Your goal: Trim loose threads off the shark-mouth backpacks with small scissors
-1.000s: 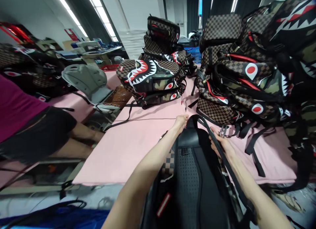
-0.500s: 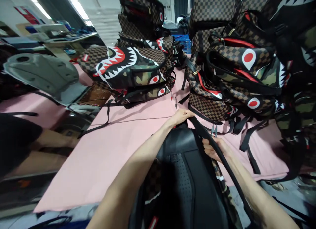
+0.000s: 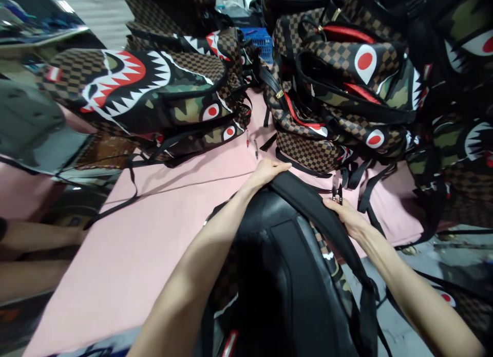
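A black backpack (image 3: 265,228) with a smooth back panel lies before me on the pink-covered table, its checkered and camouflage side showing at the right. My left hand (image 3: 267,171) is closed on the upper end of its padded black shoulder strap (image 3: 308,200). Farther down the strap, my right hand (image 3: 348,215) grips the edge, thumb on the top face and the other fingers mostly hidden. Small thread snips (image 3: 337,193) stick up from that same hand, blades pointing away from me.
Shark-mouth backpacks lie at the left (image 3: 134,90) and pile up at the right (image 3: 346,90). Two pens (image 3: 256,149) lie on the pink cloth (image 3: 154,233) beyond my left hand. At the far left show another person's bare limbs (image 3: 38,239). A blue crate (image 3: 260,41) stands behind.
The strap has turned from edge-on to showing its broad face. My right hand's thumb now lies on top of it. The view has shifted, so the surrounding bags appear farther left and higher.
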`<state>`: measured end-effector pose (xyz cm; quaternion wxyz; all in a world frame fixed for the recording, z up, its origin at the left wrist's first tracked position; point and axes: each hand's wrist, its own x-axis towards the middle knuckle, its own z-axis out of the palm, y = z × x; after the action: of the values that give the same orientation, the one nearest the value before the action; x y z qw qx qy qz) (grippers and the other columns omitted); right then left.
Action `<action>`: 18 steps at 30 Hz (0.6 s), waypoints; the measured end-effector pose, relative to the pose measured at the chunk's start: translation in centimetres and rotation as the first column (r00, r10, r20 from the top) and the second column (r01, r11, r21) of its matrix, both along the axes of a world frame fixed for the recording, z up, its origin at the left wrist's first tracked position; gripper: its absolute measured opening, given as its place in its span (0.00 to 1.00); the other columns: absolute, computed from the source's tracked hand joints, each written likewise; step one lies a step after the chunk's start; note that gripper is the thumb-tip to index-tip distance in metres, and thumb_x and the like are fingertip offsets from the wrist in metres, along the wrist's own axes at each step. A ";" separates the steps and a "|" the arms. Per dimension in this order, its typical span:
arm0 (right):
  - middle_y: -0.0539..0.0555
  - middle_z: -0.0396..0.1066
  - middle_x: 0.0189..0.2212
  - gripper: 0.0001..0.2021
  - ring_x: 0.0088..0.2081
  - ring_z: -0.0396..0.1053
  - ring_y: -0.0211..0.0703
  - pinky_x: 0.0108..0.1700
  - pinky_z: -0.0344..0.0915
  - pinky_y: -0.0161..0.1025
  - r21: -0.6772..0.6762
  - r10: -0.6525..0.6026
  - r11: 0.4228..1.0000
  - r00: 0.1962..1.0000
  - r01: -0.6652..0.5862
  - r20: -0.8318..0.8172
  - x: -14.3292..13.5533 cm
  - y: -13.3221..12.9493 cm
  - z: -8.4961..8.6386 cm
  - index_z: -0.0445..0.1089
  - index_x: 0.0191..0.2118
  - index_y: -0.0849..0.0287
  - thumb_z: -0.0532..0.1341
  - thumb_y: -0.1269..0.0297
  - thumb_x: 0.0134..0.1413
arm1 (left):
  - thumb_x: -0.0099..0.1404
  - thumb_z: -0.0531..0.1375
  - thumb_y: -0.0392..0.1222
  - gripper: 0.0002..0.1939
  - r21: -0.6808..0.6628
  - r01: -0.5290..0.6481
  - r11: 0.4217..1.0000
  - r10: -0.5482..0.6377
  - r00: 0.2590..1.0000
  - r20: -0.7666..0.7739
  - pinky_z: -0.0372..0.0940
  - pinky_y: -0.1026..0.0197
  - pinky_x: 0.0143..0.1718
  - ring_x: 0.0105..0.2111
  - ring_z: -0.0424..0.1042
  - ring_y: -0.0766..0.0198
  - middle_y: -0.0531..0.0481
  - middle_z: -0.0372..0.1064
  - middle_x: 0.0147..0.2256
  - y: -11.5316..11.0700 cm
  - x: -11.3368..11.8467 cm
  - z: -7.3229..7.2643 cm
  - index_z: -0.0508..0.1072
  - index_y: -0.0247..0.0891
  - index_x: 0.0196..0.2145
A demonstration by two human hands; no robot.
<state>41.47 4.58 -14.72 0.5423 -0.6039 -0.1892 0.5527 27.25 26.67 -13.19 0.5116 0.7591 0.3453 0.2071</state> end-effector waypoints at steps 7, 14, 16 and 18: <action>0.50 0.70 0.18 0.15 0.19 0.65 0.37 0.23 0.62 0.34 0.020 -0.012 1.000 0.992 0.015 -0.124 -0.4 0.4 -0.7 0.69 0.24 0.61 0.70 0.56 0.33 | 0.51 0.62 0.57 0.22 -0.242 -0.031 0.970 0.038 0.999 0.021 0.61 0.65 0.27 0.21 0.65 0.67 0.49 0.67 0.18 0.1 -0.3 0.3 0.72 0.32 0.18; 0.45 0.59 0.16 0.20 0.19 0.55 0.30 0.21 0.51 0.30 0.080 0.003 0.997 1.000 -0.005 0.019 -0.5 -0.4 -1.2 0.62 0.20 0.61 0.70 0.52 0.34 | 0.54 0.60 0.55 0.21 -0.172 -0.112 0.979 0.117 0.993 0.017 0.62 0.65 0.28 0.22 0.64 0.68 0.50 0.66 0.19 -0.1 -0.6 0.2 0.70 0.33 0.18; 0.43 0.52 0.14 0.22 0.18 0.48 0.28 0.19 0.44 0.30 0.078 0.056 0.995 0.995 -0.062 0.080 -0.4 -2.2 -1.0 0.57 0.18 0.60 0.69 0.52 0.35 | 0.55 0.59 0.56 0.22 -0.157 -0.156 0.975 0.159 0.987 0.008 0.61 0.65 0.26 0.21 0.63 0.68 0.50 0.65 0.18 -0.1 -0.7 -0.3 0.69 0.33 0.17; 0.41 0.47 0.14 0.23 0.17 0.43 0.27 0.18 0.39 0.31 0.017 0.133 0.991 0.986 -0.135 0.101 -0.5 -4.7 -0.9 0.54 0.17 0.60 0.69 0.53 0.36 | 0.55 0.59 0.57 0.23 -0.142 -0.186 0.972 0.187 0.982 -0.006 0.59 0.64 0.24 0.20 0.62 0.68 0.52 0.62 0.17 0.1 -0.7 -0.8 0.67 0.34 0.17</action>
<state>41.01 -0.09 -15.57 0.5011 -0.6100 -0.2626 0.5548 26.55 26.75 -14.00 0.5440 0.6841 0.4269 0.2319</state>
